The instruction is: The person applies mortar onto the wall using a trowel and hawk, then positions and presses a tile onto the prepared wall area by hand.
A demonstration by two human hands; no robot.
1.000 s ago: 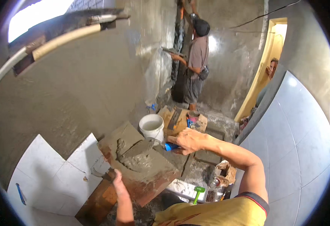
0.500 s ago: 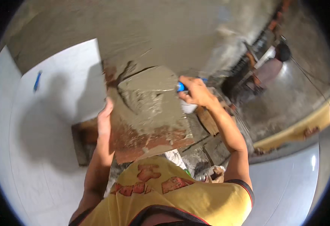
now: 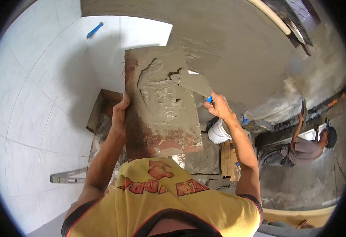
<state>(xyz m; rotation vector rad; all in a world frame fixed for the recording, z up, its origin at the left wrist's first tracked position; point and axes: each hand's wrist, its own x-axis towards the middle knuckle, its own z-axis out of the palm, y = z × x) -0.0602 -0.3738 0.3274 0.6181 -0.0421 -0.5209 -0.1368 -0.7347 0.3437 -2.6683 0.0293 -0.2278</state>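
My left hand [image 3: 120, 112] grips the left edge of a flat reddish-brown board [image 3: 133, 132], held in front of my chest. A thick heap of wet grey mortar [image 3: 159, 93] covers its middle and upper part, with a ragged ridge on the left. In my right hand [image 3: 219, 106] is a trowel [image 3: 194, 83] with a blue handle, mostly hidden by the fingers. Its mortar-smeared blade points left over the board's upper right edge, where the tip reaches the mortar.
White tiles [image 3: 34, 98] line the left wall, with a blue tool [image 3: 94, 30] against them and a spirit level [image 3: 67, 177] lower down. Ahead is a grey-plastered wall [image 3: 236, 43]. A white bucket [image 3: 219, 132] stands below my right hand. Another person [image 3: 307, 148] works at far right.
My view has swung, so the scene sits differently. The trowel has shifted from over the middle of the mortar to the board's right edge. My left hand keeps its hold on the board.
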